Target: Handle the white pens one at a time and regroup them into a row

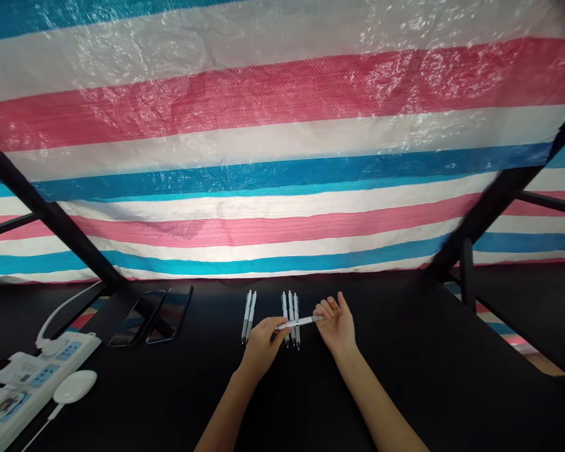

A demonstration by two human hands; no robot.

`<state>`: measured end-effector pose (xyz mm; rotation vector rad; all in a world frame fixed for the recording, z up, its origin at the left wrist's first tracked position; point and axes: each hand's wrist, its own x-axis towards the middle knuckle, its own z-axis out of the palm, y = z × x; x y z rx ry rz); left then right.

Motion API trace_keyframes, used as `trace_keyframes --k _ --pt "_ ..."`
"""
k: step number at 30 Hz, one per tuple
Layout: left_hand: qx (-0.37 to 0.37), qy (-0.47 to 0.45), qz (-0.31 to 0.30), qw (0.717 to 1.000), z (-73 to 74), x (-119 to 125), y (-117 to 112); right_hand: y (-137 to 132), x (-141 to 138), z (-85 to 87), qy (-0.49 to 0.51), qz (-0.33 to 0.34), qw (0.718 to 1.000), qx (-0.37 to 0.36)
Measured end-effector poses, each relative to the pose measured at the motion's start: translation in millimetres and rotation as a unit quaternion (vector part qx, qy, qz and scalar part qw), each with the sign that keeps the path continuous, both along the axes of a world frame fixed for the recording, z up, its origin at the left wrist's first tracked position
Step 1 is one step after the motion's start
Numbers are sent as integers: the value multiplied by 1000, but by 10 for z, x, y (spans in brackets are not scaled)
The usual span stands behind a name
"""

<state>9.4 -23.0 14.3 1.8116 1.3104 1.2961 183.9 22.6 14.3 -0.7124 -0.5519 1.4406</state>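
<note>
The left hand (261,340) held 1 pen (299,322) between its thumb and fingers, gripping it near the end on that side. The right hand (338,323) was turned palm up, its fingers partly curled at the pen's grey end; whether they pinched that end or only met it, I could not tell. The pen lay almost level across the gap between the 2 hands, its grey end slightly higher in view, and it passed in front of 3 matching pens (290,306) from this angle.

Those 3 pens lay side by side on the black table (282,402), close together, grey ends towards the person and white ends away. Left of them, a little apart, 2 more pens (251,316) of the same look lay side by side, pointing the same way, just beyond the left hand.

Farther left were 2 dark, flat devices like phones (173,314), lying slanted and next to each other. Nearer the left edge stretched a white power strip (37,384) with a plug and cable (59,311) at its far end, and a round white pad (75,386) sat just beside it. Behind the table hung a striped sheet (282,232), flanked by black bars (487,210).
</note>
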Motion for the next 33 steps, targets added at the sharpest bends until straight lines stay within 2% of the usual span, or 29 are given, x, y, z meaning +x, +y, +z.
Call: trace_keyframes --k 3,6,8,11,14,18,21,24,26,28,30,33 --pt "53 73 -16 996 -50 55 -21 -7 91 -57 106 2 994 -17" --pt "107 168 -12 980 -94 141 -57 -10 123 -82 172 4 985 -33" --pt "116 215 3 970 -109 194 -87 0 125 -64 200 0 979 -45" --pt "67 217 15 974 -92 237 -118 11 112 -7 205 -8 978 -38" --pt "-27 134 -9 991 -46 228 -108 -3 88 46 177 1 984 -7" --pt "-116 -3 -18 993 0 157 -36 -27 50 93 73 25 996 36" --pt "-158 -103 -15 982 25 58 37 -30 24 89 -111 16 992 51" --pt "-144 -188 23 971 58 -58 102 -29 14 40 -328 57 941 60" --pt "-133 -224 46 964 76 -122 133 -35 14 3 -412 128 899 83" --pt "-128 -243 57 960 79 -162 153 -48 15 -17 -457 160 866 120" --pt "-130 -250 63 957 67 -183 164 -63 14 -15 -470 161 855 148" --pt "-140 -265 75 951 43 -193 170 -84 4 12 -471 140 854 173"
